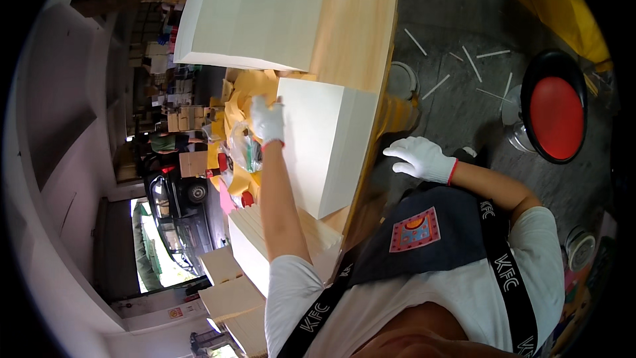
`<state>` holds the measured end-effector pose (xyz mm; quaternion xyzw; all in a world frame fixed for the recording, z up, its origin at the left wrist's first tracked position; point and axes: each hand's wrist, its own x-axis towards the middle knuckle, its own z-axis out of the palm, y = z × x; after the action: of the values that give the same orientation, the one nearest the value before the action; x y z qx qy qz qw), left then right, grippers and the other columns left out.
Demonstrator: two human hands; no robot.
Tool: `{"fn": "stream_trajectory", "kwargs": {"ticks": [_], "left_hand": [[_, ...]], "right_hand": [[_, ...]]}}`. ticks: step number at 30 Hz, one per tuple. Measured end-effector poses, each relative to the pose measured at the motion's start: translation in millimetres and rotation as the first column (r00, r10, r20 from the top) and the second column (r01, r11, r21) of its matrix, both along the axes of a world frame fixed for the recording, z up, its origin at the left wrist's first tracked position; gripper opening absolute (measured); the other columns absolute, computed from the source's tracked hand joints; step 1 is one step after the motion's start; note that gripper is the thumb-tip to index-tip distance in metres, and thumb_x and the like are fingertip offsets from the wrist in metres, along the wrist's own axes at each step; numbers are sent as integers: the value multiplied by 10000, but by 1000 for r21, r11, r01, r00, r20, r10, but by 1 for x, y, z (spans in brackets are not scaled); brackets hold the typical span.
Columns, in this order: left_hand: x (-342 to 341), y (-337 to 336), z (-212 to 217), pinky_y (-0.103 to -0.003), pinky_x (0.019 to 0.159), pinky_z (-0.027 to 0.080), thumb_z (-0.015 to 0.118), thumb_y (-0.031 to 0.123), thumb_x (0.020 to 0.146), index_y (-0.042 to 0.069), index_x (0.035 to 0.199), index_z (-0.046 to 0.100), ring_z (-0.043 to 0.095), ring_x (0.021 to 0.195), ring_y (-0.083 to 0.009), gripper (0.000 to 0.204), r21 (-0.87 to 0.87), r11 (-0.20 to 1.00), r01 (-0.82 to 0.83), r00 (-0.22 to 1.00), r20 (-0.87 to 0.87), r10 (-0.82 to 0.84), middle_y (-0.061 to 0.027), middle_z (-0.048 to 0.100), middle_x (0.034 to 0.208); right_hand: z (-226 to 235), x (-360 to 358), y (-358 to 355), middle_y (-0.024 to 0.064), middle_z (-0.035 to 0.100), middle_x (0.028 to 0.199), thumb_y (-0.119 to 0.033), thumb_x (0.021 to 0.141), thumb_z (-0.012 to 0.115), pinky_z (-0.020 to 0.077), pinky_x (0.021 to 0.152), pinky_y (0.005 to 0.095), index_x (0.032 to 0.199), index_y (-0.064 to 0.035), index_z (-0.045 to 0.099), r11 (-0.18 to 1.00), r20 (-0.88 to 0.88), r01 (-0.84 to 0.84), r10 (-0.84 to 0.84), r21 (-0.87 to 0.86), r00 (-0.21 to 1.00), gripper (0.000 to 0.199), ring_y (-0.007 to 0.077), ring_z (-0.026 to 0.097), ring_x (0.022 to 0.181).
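My left hand (267,121), in a white glove with a red cuff, reaches out to the far-left edge of a white block-like stack (308,139). Its fingers look apart and slightly blurred; I cannot tell whether they touch the stack, and no held thing shows. My right hand (421,159), gloved alike, hovers off the table's right edge in front of my dark apron (414,229). Its fingers stretch out loosely, holding nothing. The white stack stands on a light wooden tabletop (358,33).
A larger pale stack (255,16) occupies the table's far end; another layered white stack (285,238) is near my left arm. Yellow wrapping and plastic (245,96) lie beyond. A red-seated stool (558,119) and white strips (472,63) are on the right-hand floor.
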<state>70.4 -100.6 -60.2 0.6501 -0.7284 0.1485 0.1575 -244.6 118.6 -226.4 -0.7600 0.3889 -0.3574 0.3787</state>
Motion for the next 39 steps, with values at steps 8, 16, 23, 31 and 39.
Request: {"fn": "stream_trajectory", "kwargs": {"ticks": [8,16,23,31,39], "left_hand": [[-93,116,-47,-439,989,510,762,259,863,77,1265,648,575,1194,-334,456,254,966,42,999,-1,-43,-113,633,1286],[-71,106,-34,-393,901,532,669,149,946,-14,1154,715,684,980,-341,268,333,926,176,923,-384,-37,-178,724,1101],[-70,107,-37,-379,862,537,655,141,949,-9,1198,700,696,936,-311,295,337,932,131,921,-389,11,-198,723,1065],[-77,107,-34,-409,859,569,721,141,867,146,1200,716,661,1003,-312,334,259,942,212,977,-30,-212,-127,566,1445],[-81,107,-35,-432,887,541,865,201,728,136,1123,721,638,1035,-323,426,290,946,145,989,-59,-134,-74,641,1304]], "right_hand": [[-11,7,-9,99,657,1274,-362,954,647,509,925,468,1335,-133,617,998,-19,-60,60,-14,998,445,334,625,1104],[-10,13,-11,121,653,1270,-351,965,621,498,934,485,1339,-111,612,989,-15,-144,144,27,989,444,349,619,1111],[-5,8,-11,130,659,1244,-342,956,625,499,929,485,1325,-102,619,988,-20,-153,154,20,988,440,352,622,1098],[-12,7,-11,137,668,1202,-325,953,632,503,917,487,1323,-95,619,985,4,-174,174,13,985,435,356,628,1082],[-13,7,-9,134,671,1198,-319,952,636,505,915,485,1317,-92,621,984,-8,-176,176,-2,984,430,356,633,1072]]}}
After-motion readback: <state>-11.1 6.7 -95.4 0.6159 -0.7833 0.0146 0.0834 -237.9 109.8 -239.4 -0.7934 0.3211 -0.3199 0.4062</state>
